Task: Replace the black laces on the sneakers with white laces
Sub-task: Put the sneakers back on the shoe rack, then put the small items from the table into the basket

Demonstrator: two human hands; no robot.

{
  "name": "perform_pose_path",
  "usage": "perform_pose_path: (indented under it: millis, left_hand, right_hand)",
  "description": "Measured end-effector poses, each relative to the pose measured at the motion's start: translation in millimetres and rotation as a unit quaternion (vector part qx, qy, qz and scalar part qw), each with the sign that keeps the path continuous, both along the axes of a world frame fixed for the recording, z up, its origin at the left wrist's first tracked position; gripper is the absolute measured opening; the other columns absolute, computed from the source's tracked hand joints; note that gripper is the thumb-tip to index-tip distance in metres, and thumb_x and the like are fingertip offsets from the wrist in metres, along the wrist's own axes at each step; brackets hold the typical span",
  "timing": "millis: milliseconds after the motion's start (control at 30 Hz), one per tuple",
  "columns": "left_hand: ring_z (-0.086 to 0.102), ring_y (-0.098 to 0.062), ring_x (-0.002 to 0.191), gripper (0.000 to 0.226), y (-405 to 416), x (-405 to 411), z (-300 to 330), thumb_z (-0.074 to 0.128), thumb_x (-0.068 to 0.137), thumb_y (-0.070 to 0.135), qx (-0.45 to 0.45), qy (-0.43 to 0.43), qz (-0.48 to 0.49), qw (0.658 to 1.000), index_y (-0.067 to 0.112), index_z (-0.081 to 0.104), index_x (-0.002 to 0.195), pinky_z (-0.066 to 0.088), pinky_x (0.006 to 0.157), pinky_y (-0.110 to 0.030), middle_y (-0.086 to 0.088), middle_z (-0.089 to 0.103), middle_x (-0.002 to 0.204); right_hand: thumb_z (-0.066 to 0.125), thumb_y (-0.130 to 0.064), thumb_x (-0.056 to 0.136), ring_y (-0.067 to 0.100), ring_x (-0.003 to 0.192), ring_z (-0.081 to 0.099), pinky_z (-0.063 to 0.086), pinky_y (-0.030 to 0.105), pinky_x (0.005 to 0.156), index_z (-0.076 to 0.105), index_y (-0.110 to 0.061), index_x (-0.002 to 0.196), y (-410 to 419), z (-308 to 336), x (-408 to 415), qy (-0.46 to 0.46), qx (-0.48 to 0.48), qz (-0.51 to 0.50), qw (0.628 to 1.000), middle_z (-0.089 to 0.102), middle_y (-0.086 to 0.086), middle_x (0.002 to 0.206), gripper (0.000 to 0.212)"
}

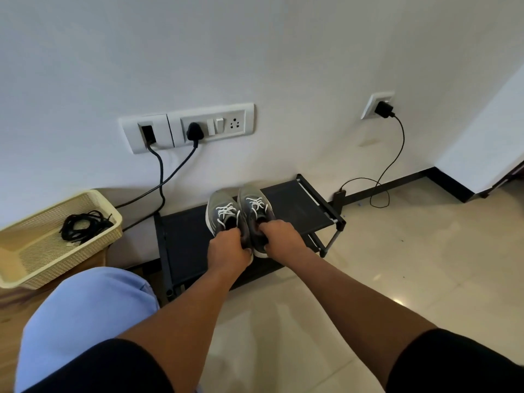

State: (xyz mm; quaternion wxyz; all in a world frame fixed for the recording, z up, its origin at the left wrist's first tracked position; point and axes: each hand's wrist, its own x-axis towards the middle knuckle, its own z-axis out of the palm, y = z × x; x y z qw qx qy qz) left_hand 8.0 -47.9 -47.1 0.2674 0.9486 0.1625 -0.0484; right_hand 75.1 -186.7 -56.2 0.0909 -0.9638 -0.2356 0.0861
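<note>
Two grey sneakers stand side by side on a black shoe rack [295,205], toes toward the wall, both threaded with white laces. My left hand [228,248] grips the heel end of the left sneaker [221,207]. The heel opening of the right sneaker [255,202] is gripped by my right hand [279,232], fingers curled into it. A coil of black laces [85,224] lies in a cream plastic basket [37,268] at the left.
The white wall behind carries a switch panel [188,127] with two black plugs and cables hanging beside the rack. A charger [384,109] with a looping cable is plugged in at the right. Glossy beige floor tiles [411,265] spread right; my knee in light blue fabric [85,313] is lower left.
</note>
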Motion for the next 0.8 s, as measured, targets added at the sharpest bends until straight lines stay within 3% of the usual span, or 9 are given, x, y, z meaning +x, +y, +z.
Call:
perform_pose_path:
  millis: [200,300,367,467,667,800]
  left_hand:
    - [0.068,-0.026,0.097,0.018,-12,4,37,0.067,0.093,0.035,0.026,0.008,-0.003,1.000,0.020,0.063,0.102,0.054,0.075,-0.036,-0.006,0.069,0.107]
    - [0.064,-0.023,0.086,0.020,-3,2,65,0.071,0.092,0.032,0.013,-0.004,0.005,1.000,0.021,0.054,0.088,0.048,0.067,-0.034,-0.005,0.068,0.102]
    - [0.069,-0.028,0.101,0.013,17,-2,83,0.070,0.091,0.025,0.028,-0.018,-0.005,0.999,0.019,0.061,0.096,0.048,0.071,-0.034,-0.008,0.071,0.109]
    - [0.066,-0.031,0.115,0.039,61,-18,109,0.068,0.092,0.036,0.056,-0.060,-0.003,0.997,0.015,0.065,0.125,0.049,0.080,-0.035,-0.011,0.068,0.123]
    - [0.065,-0.028,0.117,0.041,165,-76,145,0.065,0.090,0.040,0.103,-0.113,0.050,0.987,0.025,0.068,0.128,0.048,0.086,-0.034,-0.002,0.071,0.126]
    - [0.060,-0.023,0.127,0.044,235,-134,152,0.065,0.092,0.040,0.119,-0.094,0.095,0.984,0.030,0.065,0.135,0.047,0.092,-0.033,0.006,0.068,0.136]
  right_hand:
    - [0.068,-0.027,0.086,0.030,0.092,0.068,0.053,0.038,0.070,0.065,-0.021,0.104,0,38,-10,-0.085,-0.084,-0.001,0.993,0.067,0.005,0.101,0.019]
    - [0.066,-0.030,0.085,0.027,0.084,0.068,0.043,0.034,0.062,0.059,-0.024,0.093,19,66,-21,-0.138,-0.049,0.010,0.989,0.063,-0.001,0.088,0.013]
    - [0.066,-0.029,0.085,0.026,0.086,0.069,0.045,0.033,0.063,0.061,-0.025,0.094,43,84,-27,-0.158,-0.030,0.020,0.987,0.067,-0.001,0.091,0.011]
    - [0.062,-0.028,0.090,0.028,0.090,0.068,0.043,0.034,0.065,0.066,-0.027,0.111,84,105,-35,-0.187,0.002,0.045,0.981,0.070,0.002,0.101,0.022]
    - [0.063,-0.023,0.085,0.030,0.101,0.067,0.044,0.033,0.071,0.069,-0.028,0.115,182,139,-61,-0.175,0.079,0.130,0.973,0.071,0.003,0.109,0.031]
    - [0.063,-0.023,0.085,0.028,0.098,0.065,0.042,0.031,0.068,0.069,-0.027,0.110,257,141,-89,-0.131,0.048,0.231,0.963,0.070,0.002,0.103,0.026]
